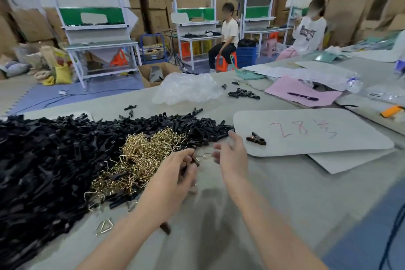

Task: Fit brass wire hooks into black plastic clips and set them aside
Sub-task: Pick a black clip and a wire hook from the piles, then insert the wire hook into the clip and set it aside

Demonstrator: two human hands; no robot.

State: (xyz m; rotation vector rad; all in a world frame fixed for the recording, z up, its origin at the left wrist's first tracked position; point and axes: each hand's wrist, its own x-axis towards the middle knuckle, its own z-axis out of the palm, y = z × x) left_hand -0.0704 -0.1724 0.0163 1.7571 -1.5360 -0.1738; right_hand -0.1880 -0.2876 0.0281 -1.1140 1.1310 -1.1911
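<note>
My forearms enter from the bottom edge. My left hand (173,173) curls its fingers round a black clip (194,160), held just above the table (263,193) beside the brass hook pile (142,155). My right hand (231,155) is blurred, its fingers loosely spread toward a single brass hook (205,155) between the hands; whether it pinches that wire I cannot tell. One set-aside clip (256,138), seemingly finished, lies alone on the white board (328,136). The heap of black clips (65,149) is very large. I judge the work barely begun, with this fitting not yet made.
</note>
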